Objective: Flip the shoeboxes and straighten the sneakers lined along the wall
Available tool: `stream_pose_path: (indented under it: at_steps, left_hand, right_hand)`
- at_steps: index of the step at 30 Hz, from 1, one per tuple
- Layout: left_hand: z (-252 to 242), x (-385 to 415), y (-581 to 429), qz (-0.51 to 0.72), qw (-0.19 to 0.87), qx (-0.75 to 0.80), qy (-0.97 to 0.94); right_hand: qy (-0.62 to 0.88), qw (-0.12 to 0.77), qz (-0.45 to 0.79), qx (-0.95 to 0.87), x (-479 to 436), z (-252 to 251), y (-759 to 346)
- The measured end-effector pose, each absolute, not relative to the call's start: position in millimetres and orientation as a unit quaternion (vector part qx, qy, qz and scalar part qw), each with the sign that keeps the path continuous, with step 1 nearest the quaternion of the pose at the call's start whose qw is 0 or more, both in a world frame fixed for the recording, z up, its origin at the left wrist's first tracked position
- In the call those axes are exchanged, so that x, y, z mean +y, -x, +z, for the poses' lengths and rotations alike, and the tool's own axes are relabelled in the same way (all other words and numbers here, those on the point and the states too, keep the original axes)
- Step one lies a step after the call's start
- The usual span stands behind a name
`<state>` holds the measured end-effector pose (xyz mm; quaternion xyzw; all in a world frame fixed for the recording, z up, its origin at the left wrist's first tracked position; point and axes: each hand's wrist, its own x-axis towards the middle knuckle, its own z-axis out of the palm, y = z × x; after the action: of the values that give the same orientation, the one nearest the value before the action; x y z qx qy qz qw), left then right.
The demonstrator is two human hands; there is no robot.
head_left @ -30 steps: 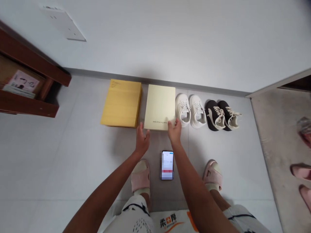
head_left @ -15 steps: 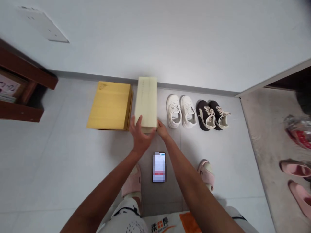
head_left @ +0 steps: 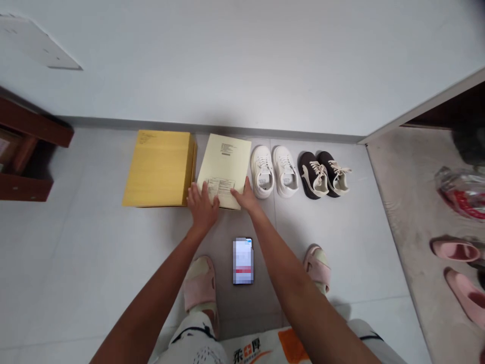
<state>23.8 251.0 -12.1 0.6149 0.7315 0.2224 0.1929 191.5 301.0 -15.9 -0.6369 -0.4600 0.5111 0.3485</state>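
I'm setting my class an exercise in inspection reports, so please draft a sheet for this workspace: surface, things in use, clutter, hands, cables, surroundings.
Surface: pale tiled floor, seams visible.
Things in use: cream box, printed label towards its near edge.
Clutter: yellow box to its left; white shoes and dark shoes to its right; lit phone nearer the person.
Hands: left hand spread at the cream box's near left corner; right hand at the near right, thumb on top.
Cables: nothing seen.
Surroundings: wall behind; wooden furniture left; loose pink slippers far right.
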Motion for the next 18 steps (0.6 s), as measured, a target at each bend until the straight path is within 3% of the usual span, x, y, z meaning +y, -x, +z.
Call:
stream_pose_path:
  at_steps: [7, 12, 15, 18]
  left_hand:
    - [-16.7, 247.5, -24.4, 0.155, 0.204, 0.773, -0.58]
    - [-3.6, 228.7, -32.0, 0.131, 0.191, 0.753, -0.616]
    - [7.0, 235.3, -69.3, 0.163, 0.203, 0.645, -0.718]
    - [8.1, 259.5, -135.2, 0.179, 0.316, 0.5, -0.786]
  right_hand:
    - [0.628, 0.313, 0.481, -0.525, 303.2, -20.9, -205.4]
    - [0.696, 0.266, 0.326, -0.582, 290.3, 9.3, -281.2]
    - [0.79, 0.163, 0.243, -0.539, 284.0, 19.5, -325.7]
    - [0.827, 0.079, 0.263, -0.49, 286.1, 16.0, -346.4]
